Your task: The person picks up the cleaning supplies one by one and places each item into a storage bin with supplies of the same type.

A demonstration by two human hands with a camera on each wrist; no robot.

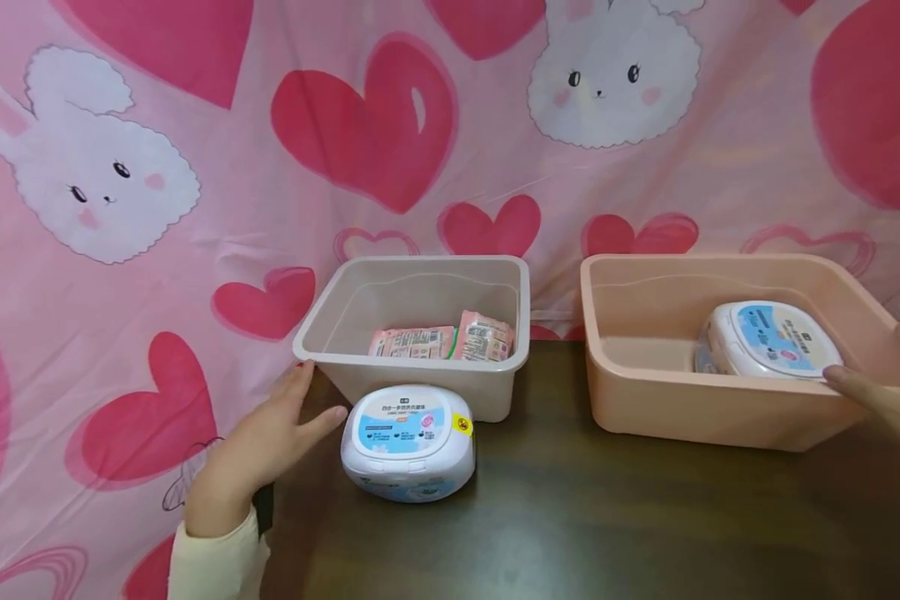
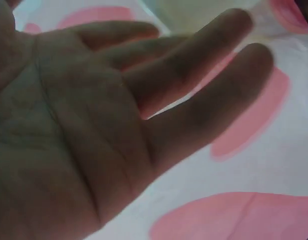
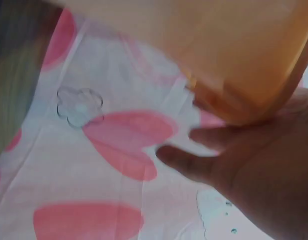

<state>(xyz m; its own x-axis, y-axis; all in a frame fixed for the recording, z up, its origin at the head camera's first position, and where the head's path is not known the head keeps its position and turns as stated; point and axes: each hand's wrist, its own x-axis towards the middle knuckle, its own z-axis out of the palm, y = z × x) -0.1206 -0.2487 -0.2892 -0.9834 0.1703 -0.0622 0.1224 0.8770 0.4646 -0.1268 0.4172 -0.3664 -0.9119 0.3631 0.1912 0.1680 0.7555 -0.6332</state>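
My left hand (image 1: 251, 446), fingers straight and slightly spread, is beside the front left corner of a grey bin (image 1: 412, 372). Its thumb points at a white laundry-pod tub (image 1: 408, 446) with a blue label, which sits on the table against the bin's front. In the left wrist view the left palm (image 2: 69, 130) holds nothing. At the right edge, my right hand (image 1: 896, 408) lies along the right end of a peach bin (image 1: 690, 408), thumb at its front rim. Another laundry-pod tub (image 1: 783, 340) leans inside that bin. Extended right fingers (image 3: 188, 165) show below the bin's corner.
Pink packets (image 1: 412, 342) lie in the grey bin. Both bins stand at the back of the dark table (image 1: 540, 508), with a gap between them. A pink curtain (image 1: 217, 242) with hearts and rabbits hangs behind and down the left side.
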